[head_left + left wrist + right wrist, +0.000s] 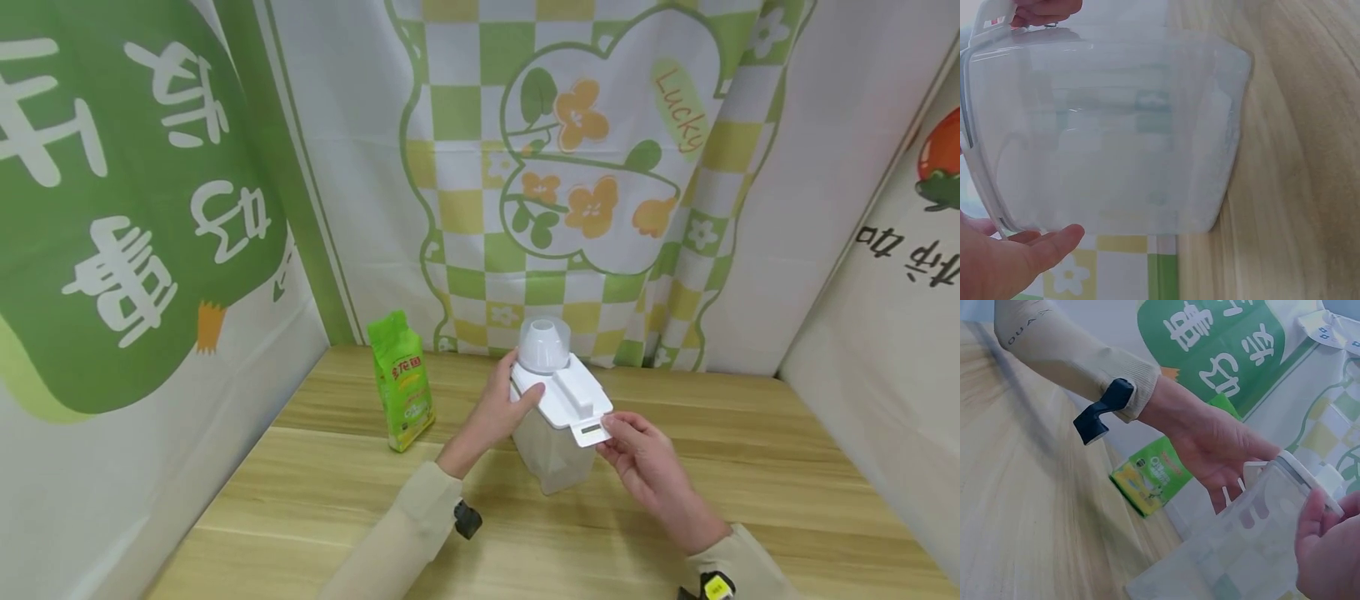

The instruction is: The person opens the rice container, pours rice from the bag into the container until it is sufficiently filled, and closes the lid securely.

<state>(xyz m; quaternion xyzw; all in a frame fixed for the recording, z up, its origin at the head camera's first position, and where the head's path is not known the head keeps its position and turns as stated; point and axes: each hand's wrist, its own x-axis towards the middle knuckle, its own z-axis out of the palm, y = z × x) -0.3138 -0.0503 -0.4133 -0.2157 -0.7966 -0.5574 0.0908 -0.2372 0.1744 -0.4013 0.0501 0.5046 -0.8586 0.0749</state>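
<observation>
A translucent plastic storage container (553,462) with a white lid (553,404) stands upright on the table. A clear-and-white cup (543,346) sits on the lid's far end. My left hand (498,404) grips the lid's left side, its thumb on top and its other fingers partly hidden. At the near right corner, my right hand (648,462) pinches the white tab (590,431) between thumb and fingers. Through the wall in the left wrist view, the container (1116,137) shows no contents that I can make out.
A green packaged bag (405,383) stands upright to the container's left. The wooden table (300,500) meets a checked, flowered cloth (465,208) at the back. Printed cloth walls rise on the left and right.
</observation>
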